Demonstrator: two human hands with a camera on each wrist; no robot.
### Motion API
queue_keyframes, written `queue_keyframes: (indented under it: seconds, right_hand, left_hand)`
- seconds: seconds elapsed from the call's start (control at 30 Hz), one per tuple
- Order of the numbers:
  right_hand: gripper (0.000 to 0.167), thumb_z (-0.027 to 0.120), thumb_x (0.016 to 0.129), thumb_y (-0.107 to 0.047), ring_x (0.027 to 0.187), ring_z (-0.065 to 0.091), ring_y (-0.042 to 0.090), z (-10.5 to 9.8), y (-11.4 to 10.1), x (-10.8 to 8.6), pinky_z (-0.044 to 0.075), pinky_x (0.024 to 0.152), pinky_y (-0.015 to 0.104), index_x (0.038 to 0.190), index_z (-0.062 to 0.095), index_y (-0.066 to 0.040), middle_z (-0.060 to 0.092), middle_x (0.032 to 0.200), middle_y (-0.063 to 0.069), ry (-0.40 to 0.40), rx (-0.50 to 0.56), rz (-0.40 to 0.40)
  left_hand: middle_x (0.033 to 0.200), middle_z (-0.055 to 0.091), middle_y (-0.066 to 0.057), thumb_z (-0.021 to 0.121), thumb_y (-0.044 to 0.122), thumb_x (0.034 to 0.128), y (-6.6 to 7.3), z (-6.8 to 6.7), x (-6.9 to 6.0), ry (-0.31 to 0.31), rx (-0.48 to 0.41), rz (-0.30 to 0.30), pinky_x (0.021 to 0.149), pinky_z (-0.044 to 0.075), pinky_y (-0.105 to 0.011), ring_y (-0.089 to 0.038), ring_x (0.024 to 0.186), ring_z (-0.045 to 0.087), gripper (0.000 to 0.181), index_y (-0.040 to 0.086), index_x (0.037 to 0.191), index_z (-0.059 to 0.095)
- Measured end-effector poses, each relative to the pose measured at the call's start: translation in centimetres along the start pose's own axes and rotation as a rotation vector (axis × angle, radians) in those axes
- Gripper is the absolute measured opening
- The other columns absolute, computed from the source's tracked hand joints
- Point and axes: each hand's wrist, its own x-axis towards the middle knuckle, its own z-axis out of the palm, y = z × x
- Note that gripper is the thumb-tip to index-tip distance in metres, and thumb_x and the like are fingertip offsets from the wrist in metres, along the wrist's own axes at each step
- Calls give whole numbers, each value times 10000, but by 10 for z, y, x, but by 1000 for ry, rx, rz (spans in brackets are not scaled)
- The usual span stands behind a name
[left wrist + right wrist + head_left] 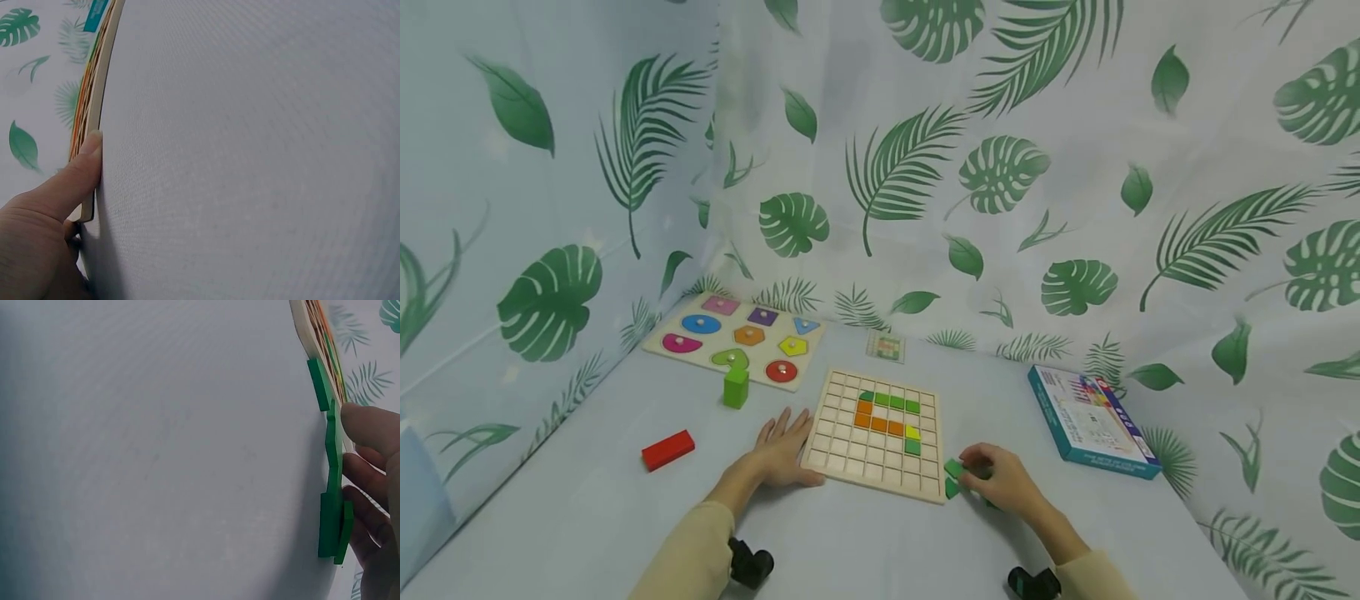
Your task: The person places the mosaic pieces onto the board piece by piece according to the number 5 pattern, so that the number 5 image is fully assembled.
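Note:
A pale wooden grid board (844, 464) lies on the table, with orange, green and yellow tiles in a broken ring on its squares. My left hand (781, 457) rests at its left corner, fingers spread. In the left wrist view, the thumb (84, 165) lies against the board's edge. Beside the right edge, my right hand (1006, 482) reaches over several loose green tiles (952, 469). Its fingers bend loosely, with a gap between thumb and forefinger. The right wrist view shows green tiles (330, 444) lying along the fingertips; some are partly hidden by the hand.
Further back left lies a knob puzzle board (700, 342) with coloured shapes. A green block (736, 388) stands in front of it, and a red block (667, 451) lies nearer. A small pattern card (886, 347) is behind the grid. A teal-edged box (1093, 417) sits at right.

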Motion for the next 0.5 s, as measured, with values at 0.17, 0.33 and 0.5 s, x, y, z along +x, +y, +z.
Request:
queue_keyframes:
  seconds: [0.17, 0.33, 0.5]
  right_hand:
    - [323, 803, 726, -201, 876, 574, 118, 5, 0, -9, 507, 800, 338, 992, 640, -117, 614, 914, -56, -39, -17, 0]
    - [331, 802, 716, -153, 867, 572, 121, 1, 2, -8, 507, 792, 333, 999, 635, -117, 611, 909, -57, -35, -30, -7]
    - [318, 779, 723, -86, 848, 581, 115, -2, 3, -4, 508, 779, 326, 1003, 632, -112, 615, 889, -59, -8, -10, -12]
  left_hand:
    - [1534, 189, -204, 750, 446, 750, -3, 4, -7, 2, 4, 4, 1115, 21, -538, -404, 1410, 21, 990, -35, 1462, 258]
    - [1532, 181, -215, 750, 435, 756, -2, 3, -5, 9, -13, 15, 1115, 14, -540, -408, 1408, 14, 985, -44, 1459, 254]
    - [1539, 144, -220, 741, 459, 758, -5, 2, 1, 9, -39, 34, 1115, -30, -526, -402, 1410, -28, 1015, -50, 1466, 222]
